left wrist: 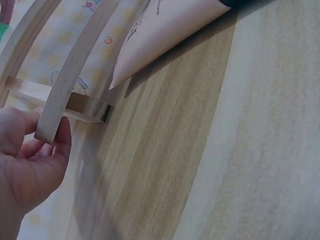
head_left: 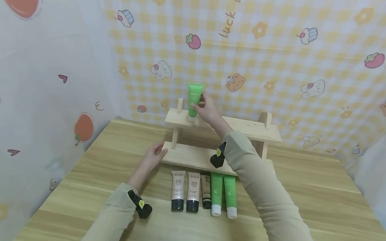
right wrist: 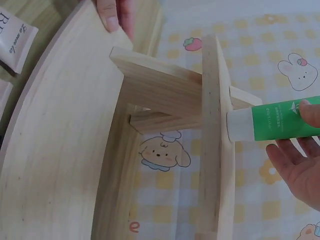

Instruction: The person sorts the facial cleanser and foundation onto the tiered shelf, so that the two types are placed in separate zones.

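Note:
In the head view, my right hand point(head_left: 210, 109) pinches a green squeeze tube point(head_left: 194, 98) between thumb and fingers. The tube is upright, cap down, at the left part of the upper board of a two-tier wooden display rack point(head_left: 245, 127). Its white cap point(right wrist: 241, 125) meets that board in the right wrist view. My left hand point(head_left: 151, 158) grips the left end of the lower board point(head_left: 188, 156). The left wrist view shows the thumb and fingers of this hand point(left wrist: 32, 172) on either side of the board's end point(left wrist: 52, 122).
In front of the rack, a row of tubes lies on the wooden table point(head_left: 119, 145): two beige BB cream tubes point(head_left: 177, 189), a smaller tube with a black cap point(head_left: 206, 190) and two green tubes point(head_left: 216, 192). A checked, printed cloth point(head_left: 274, 66) hangs behind the rack.

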`<state>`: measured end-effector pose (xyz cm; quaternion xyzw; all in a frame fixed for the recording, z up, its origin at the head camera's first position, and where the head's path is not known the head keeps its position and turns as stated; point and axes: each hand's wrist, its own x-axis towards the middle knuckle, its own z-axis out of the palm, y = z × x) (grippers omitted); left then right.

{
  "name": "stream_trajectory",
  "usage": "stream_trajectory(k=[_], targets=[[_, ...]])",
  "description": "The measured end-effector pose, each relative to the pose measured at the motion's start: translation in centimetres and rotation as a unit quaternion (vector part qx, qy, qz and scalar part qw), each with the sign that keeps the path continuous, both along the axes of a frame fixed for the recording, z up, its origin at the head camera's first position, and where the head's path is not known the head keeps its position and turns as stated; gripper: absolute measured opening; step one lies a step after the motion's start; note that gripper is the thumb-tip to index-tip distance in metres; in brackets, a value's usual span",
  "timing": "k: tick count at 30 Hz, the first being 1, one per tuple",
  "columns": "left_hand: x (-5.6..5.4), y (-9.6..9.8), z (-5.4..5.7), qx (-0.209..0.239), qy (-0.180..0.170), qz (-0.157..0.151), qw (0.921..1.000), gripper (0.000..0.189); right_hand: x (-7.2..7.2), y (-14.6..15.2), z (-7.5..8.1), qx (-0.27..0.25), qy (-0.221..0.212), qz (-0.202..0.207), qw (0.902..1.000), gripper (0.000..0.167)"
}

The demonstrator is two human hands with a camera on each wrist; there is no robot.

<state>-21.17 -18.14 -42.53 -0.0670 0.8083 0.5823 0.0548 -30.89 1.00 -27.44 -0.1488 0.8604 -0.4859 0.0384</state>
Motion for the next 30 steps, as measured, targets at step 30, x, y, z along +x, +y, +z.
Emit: stream_trajectory(k=[30], targets=[[-0.1,0.4,0.2,0.009,-0.02,-0.005,0.9997,0.057,4.6,6.8,-2.4,-0.03,-0.047,-0.002,0.9984,0.043]])
